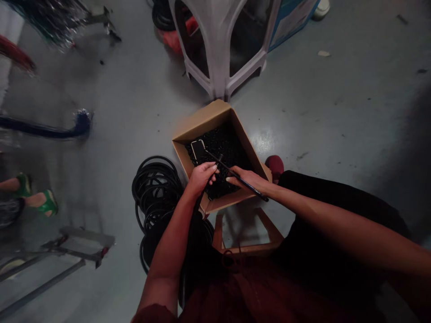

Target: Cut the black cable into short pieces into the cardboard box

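My left hand point(203, 176) is closed, thumb against fingers, over an open cardboard box point(247, 139). A black cable point(198, 204) runs down from it alongside my forearm; its end at the fingertips is too small to make out. In my closed right hand point(248, 178) lies a long, thin dark tool point(251, 186), slanting from the box's middle back past my wrist. Its kind is unclear. The tool's narrow front part reaches close to my left fingertips. Many small black pieces point(229, 139) fill the bottom of the box. On them rests a dark rectangular object with a pale rim point(198, 150), resembling a phone.
Coils of black cable point(156, 188) lie on the floor left of the box. A grey plastic stool point(220, 54) stands just beyond it, beside a blue box point(292, 22). Below is a wooden frame point(269, 229). At left are a metal frame point(76, 244) and another person's green-shod foot point(49, 204).
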Demonstrator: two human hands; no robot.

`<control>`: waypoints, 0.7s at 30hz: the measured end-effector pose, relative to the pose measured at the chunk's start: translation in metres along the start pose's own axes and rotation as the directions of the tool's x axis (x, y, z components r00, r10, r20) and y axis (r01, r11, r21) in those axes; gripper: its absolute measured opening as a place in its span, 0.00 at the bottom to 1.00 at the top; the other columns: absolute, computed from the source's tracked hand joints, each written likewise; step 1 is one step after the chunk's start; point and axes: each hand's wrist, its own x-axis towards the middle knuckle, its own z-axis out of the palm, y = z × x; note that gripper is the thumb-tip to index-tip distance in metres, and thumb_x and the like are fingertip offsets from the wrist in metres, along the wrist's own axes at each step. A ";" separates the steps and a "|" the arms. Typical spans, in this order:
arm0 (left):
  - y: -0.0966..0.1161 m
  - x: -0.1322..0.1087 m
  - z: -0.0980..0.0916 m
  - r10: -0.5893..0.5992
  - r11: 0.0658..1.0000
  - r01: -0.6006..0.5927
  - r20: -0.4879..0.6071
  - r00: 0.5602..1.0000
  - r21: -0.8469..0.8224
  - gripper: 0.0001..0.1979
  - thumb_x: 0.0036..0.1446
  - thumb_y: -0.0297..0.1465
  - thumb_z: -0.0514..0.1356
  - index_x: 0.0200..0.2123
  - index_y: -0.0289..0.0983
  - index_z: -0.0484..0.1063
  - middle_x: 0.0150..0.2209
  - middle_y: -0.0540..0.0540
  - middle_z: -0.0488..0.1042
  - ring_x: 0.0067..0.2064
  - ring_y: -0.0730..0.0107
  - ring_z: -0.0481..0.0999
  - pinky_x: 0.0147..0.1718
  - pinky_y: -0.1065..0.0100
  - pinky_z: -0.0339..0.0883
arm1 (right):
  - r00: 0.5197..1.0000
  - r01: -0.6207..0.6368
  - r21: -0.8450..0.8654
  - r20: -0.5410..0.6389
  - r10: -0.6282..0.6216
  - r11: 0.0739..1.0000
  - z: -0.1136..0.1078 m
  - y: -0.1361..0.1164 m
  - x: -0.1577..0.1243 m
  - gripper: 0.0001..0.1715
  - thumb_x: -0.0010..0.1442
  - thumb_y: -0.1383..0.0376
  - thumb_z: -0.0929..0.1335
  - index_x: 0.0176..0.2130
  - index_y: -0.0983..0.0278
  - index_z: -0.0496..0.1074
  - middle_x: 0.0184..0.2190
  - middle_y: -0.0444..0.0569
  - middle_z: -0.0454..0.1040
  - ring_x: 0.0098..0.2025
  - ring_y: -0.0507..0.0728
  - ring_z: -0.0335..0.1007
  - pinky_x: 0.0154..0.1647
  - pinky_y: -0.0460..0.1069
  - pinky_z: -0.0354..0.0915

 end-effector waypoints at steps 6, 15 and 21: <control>-0.003 0.004 -0.003 -0.026 0.999 0.026 0.016 1.000 0.044 0.13 0.58 0.30 0.58 0.45 0.31 0.70 0.32 0.48 0.73 0.23 0.83 0.67 0.20 0.78 0.61 | 0.999 -0.036 -0.102 -0.030 0.033 0.994 0.005 0.008 0.006 0.15 0.61 0.56 0.62 0.44 0.61 0.64 0.31 0.48 0.73 0.33 0.56 0.69 0.31 0.46 0.56; -0.011 0.005 -0.004 -0.050 0.997 0.048 0.023 0.999 0.058 0.16 0.58 0.27 0.57 0.49 0.27 0.68 0.31 0.48 0.71 0.23 0.83 0.67 0.22 0.76 0.63 | 0.999 -0.014 -0.237 -0.040 0.005 0.971 0.013 0.023 0.010 0.15 0.61 0.53 0.60 0.42 0.60 0.65 0.29 0.49 0.73 0.31 0.58 0.69 0.28 0.47 0.54; -0.014 0.004 -0.002 -0.088 0.993 0.085 0.029 0.996 0.085 0.15 0.58 0.26 0.56 0.49 0.28 0.67 0.30 0.49 0.70 0.21 0.83 0.67 0.19 0.76 0.63 | 0.999 -0.011 -0.263 -0.053 -0.003 0.965 0.013 0.020 0.009 0.10 0.60 0.57 0.61 0.36 0.60 0.66 0.27 0.48 0.73 0.30 0.58 0.71 0.29 0.47 0.55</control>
